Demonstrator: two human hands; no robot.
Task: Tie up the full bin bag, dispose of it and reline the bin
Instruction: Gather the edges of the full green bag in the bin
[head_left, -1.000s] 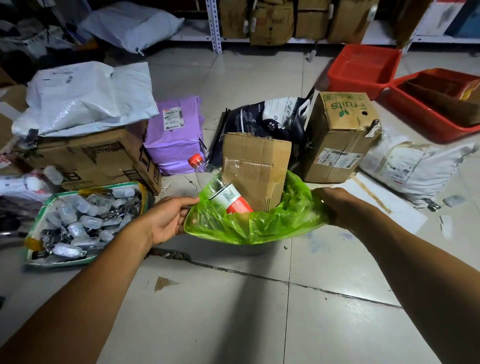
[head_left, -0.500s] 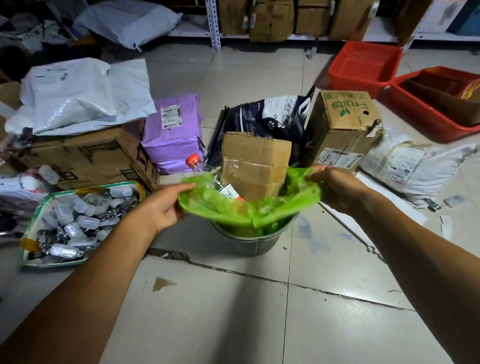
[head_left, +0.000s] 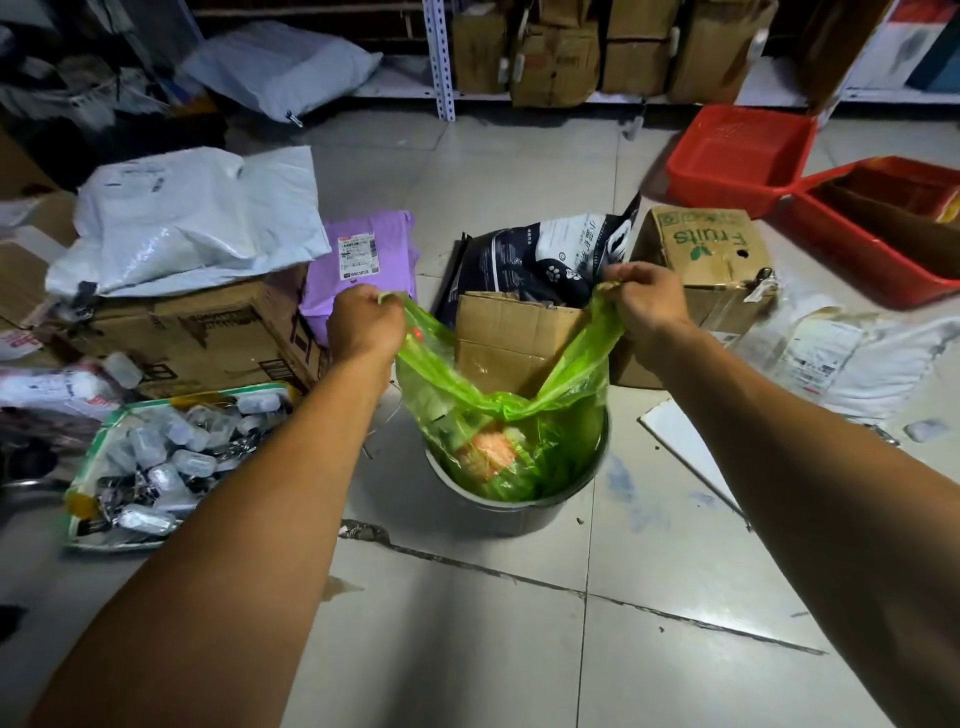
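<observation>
As both hands (head_left: 365, 327) rose, green bag (head_left: 519, 415) corners lifted, bin (head_left: 519, 512) below

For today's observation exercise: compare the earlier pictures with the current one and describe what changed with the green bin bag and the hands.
Both hands, left hand and right hand, have lifted the green bag's rim up and apart, off the bin, into two gathered corners. The bag's body stays in the bin; boxes unmoved.
</observation>
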